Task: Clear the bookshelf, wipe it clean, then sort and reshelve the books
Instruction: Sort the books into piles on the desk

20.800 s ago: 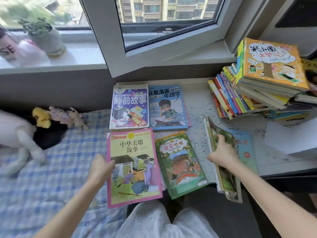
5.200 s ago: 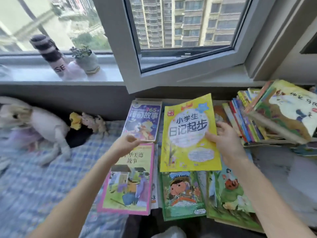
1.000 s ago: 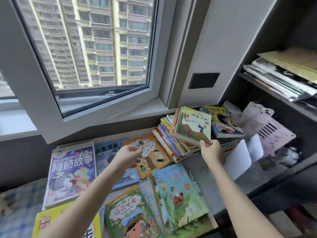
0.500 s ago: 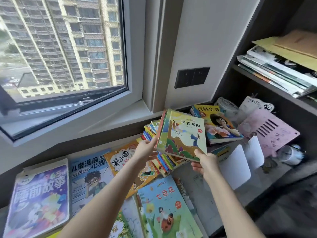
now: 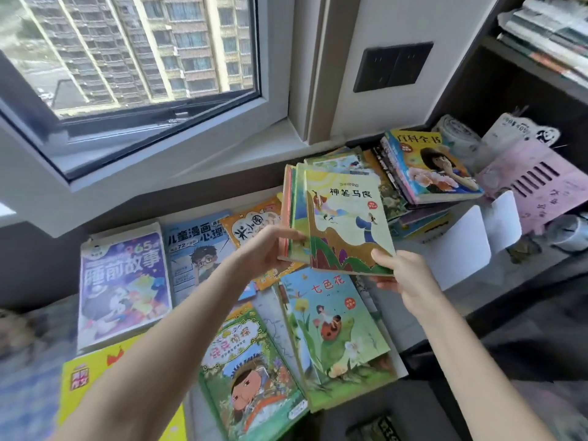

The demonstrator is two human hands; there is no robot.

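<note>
Since half a second ago, the bundle of books (image 5: 346,224) has been brought lower and nearer, and the left hand (image 5: 264,246), then only touching the bundle's left edge, is now closed on its lower left corner. The bundle is held in the air between both hands, above the orange book (image 5: 251,224) and the ladybird book (image 5: 331,323). The left thumb is laid on top. The right hand (image 5: 404,275) pinches the lower right corner, thumb on the cover and fingers curled beneath. The long axis of the bundle runs away from the hands, its far end leaning slightly left. The covers are turned up towards the camera, with the title end farthest away and the spines on the left-hand side. The books are fanned in steps to the left, and their number cannot be counted. The left fingers are hidden under the bundle. The orange book is partly covered by the left hand. The yellow book (image 5: 92,377) is crossed by the left forearm and cut off below. The pile (image 5: 426,167) beyond the right hand is partly hidden behind the bundle.
</note>
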